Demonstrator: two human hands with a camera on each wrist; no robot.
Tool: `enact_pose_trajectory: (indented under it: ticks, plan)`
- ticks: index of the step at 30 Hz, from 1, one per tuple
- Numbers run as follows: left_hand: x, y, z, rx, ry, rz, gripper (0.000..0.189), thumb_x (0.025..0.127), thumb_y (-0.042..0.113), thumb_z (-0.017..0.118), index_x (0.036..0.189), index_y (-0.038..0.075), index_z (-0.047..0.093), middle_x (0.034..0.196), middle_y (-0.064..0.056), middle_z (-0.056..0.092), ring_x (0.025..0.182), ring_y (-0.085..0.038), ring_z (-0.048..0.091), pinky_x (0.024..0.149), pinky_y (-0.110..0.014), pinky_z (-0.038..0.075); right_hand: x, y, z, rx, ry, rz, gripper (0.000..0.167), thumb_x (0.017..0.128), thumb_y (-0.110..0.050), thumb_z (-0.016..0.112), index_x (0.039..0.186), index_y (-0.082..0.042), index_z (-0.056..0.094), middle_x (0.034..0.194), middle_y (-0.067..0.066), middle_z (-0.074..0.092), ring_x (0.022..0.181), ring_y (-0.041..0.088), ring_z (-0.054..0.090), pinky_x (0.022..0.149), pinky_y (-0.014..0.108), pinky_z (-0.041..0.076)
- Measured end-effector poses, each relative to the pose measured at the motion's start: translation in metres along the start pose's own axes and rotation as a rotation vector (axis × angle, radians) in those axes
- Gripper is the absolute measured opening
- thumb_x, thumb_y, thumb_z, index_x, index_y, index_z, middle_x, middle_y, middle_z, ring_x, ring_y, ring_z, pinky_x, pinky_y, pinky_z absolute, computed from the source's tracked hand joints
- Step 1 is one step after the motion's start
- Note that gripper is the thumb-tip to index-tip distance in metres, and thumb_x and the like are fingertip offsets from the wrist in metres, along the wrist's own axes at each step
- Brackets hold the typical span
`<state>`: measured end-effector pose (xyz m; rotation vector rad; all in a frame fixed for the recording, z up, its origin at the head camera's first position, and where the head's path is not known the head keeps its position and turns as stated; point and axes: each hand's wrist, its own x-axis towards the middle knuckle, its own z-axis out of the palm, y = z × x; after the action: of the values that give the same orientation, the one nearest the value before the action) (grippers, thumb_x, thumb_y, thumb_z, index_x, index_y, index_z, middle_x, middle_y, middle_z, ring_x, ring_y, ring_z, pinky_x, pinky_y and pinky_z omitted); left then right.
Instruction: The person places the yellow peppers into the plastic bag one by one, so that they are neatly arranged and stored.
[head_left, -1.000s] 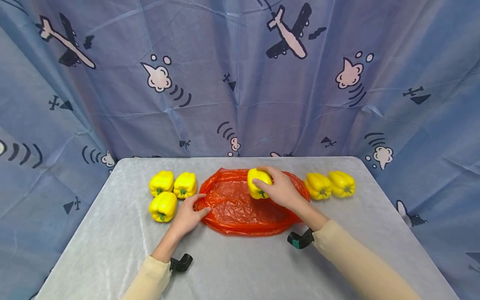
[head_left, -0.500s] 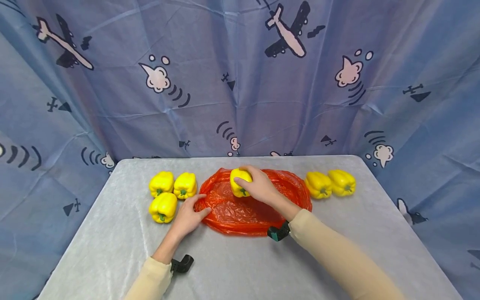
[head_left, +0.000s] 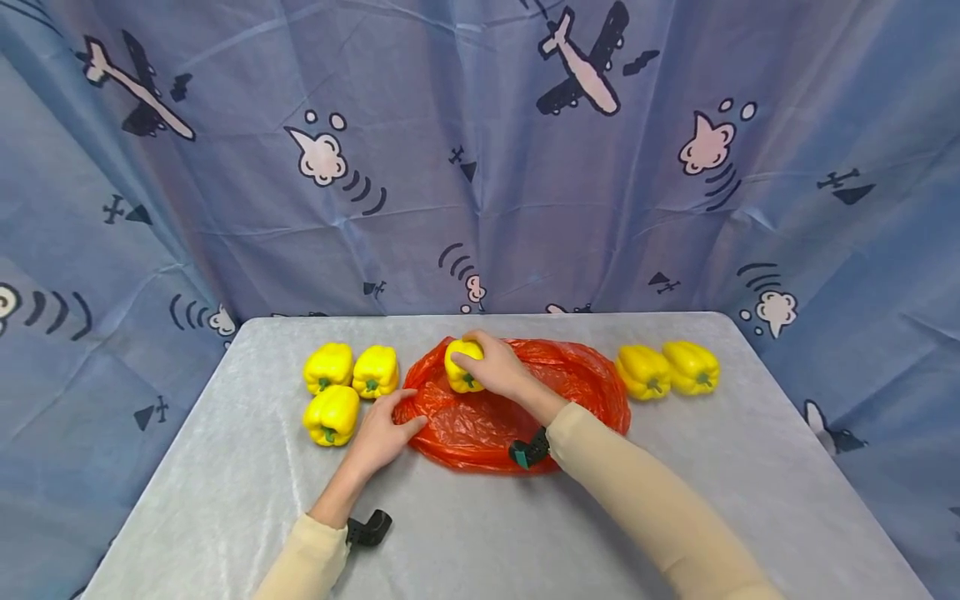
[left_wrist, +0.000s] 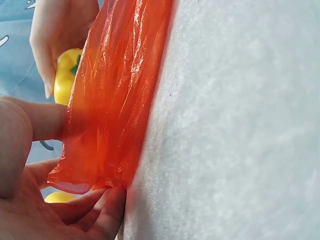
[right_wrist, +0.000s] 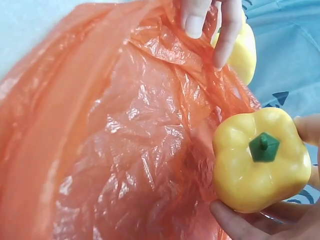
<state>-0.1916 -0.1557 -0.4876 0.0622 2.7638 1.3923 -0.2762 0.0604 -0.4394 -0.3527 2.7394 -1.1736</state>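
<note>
A red plastic bag (head_left: 480,425) lies spread with its mouth upward in the middle of the table. My left hand (head_left: 381,432) holds its left end; in the left wrist view the thumb and fingers (left_wrist: 50,120) lie on both sides of the thin film. Over the left part of the bag's mouth, my right hand (head_left: 497,367) grips a yellow bell pepper (head_left: 457,367). The right wrist view shows this pepper (right_wrist: 262,162) stem side on, with fingers round its side and bottom, close over the bag's crumpled inside (right_wrist: 140,150).
Three yellow bell peppers (head_left: 332,415) stand grouped left of the bag, close to my left hand. Two more peppers (head_left: 643,372) sit side by side past the bag's right end. A blue printed curtain (head_left: 480,167) hangs behind the table (head_left: 450,542).
My right hand has carried the yellow bell pepper leftward across the bag, from right of its middle to its left part. The left hand has stayed at the bag's left end.
</note>
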Motion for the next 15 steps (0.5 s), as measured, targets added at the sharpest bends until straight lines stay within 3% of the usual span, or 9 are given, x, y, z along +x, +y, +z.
enact_pose_trajectory:
  ticks: [8, 15]
  plan:
    - [-0.001, 0.004, 0.001, 0.014, 0.015, 0.036, 0.048, 0.093, 0.02, 0.072, 0.138, 0.006, 0.06, 0.144, -0.02, 0.055, 0.136, -0.04, 0.046, 0.111, -0.06, 0.035, 0.008, -0.001, 0.007, 0.004, -0.021, 0.034, 0.055, 0.1, -0.042, 0.061, 0.143, -0.009, 0.052, 0.123, 0.012, 0.063, 0.101, 0.025, 0.058, 0.087, 0.039, 0.051]
    - [-0.001, 0.002, 0.0, 0.023, 0.024, 0.041, 0.049, 0.093, 0.02, 0.072, 0.138, 0.006, 0.06, 0.142, -0.02, 0.056, 0.135, -0.04, 0.047, 0.11, -0.059, 0.036, 0.009, -0.002, 0.012, -0.072, -0.055, 0.058, 0.058, 0.102, -0.048, 0.057, 0.144, -0.008, 0.05, 0.119, 0.01, 0.062, 0.099, 0.024, 0.057, 0.088, 0.04, 0.051]
